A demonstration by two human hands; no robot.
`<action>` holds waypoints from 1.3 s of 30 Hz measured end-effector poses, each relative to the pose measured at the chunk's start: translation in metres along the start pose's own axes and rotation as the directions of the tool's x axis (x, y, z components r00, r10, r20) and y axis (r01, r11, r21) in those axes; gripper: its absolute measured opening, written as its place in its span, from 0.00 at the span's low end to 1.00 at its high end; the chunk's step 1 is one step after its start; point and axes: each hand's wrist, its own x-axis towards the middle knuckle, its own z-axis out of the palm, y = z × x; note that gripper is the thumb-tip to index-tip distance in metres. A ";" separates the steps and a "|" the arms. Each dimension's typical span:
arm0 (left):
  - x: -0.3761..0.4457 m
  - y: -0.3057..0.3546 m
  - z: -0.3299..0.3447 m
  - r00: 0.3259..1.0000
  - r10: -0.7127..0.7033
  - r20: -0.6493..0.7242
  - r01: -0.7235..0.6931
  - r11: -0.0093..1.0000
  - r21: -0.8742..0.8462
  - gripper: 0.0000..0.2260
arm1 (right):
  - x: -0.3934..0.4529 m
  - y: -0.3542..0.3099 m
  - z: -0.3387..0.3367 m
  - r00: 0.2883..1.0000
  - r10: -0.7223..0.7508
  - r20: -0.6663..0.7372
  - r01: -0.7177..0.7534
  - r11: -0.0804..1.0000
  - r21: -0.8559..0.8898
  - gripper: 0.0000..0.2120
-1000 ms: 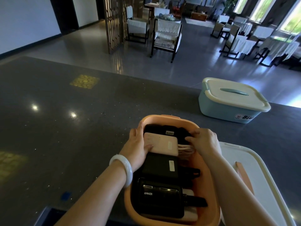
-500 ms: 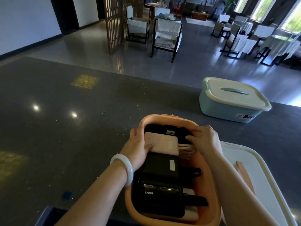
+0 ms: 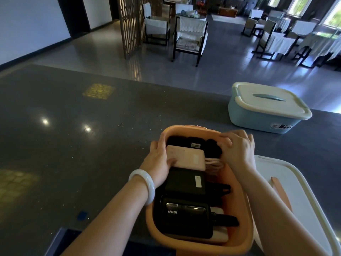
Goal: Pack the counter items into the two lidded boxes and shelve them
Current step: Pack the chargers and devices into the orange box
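The orange box (image 3: 247,209) stands open on the dark counter (image 3: 92,154) right in front of me. Inside lie a pink power bank (image 3: 186,157) with a coiled cable, a black power bank (image 3: 184,183), a black Anker unit (image 3: 182,213) and more black items at the far end. My left hand (image 3: 158,161) presses its thumb on the pink power bank, its straight fingers lying along the box's left rim. My right hand (image 3: 238,150) curls over the far right rim. The box's white lid (image 3: 299,185) lies to the right. The blue box (image 3: 258,121) sits lidded at the far right.
The counter's far edge runs behind the blue box, with a tiled floor, chairs and tables beyond. A small blue tape mark (image 3: 82,216) sits near the counter's front edge. Bare counter stretches to the left.
My right hand has lifted off the black item at the far end and moved up and right onto the box's far right rim. My left hand has stayed where it was.
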 end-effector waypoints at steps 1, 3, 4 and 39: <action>-0.001 0.001 -0.001 1.000 0.014 -0.005 -0.014 1.000 -0.012 0.34 | -0.005 -0.003 -0.002 0.998 -0.050 -0.049 0.051 0.999 0.019 0.09; -0.001 0.001 -0.002 1.000 0.024 -0.003 -0.024 1.000 -0.011 0.34 | -0.017 -0.010 -0.004 0.984 -0.175 -0.030 0.175 0.985 0.009 0.09; 0.000 0.001 -0.002 1.000 0.012 0.006 -0.012 1.000 -0.007 0.34 | -0.023 -0.013 -0.005 0.976 -0.214 0.037 0.213 0.976 0.038 0.11; -0.004 -0.011 0.000 0.999 0.016 0.031 -0.010 0.982 -0.188 0.29 | -0.057 -0.042 0.002 0.911 0.007 0.411 -0.018 1.000 0.023 0.16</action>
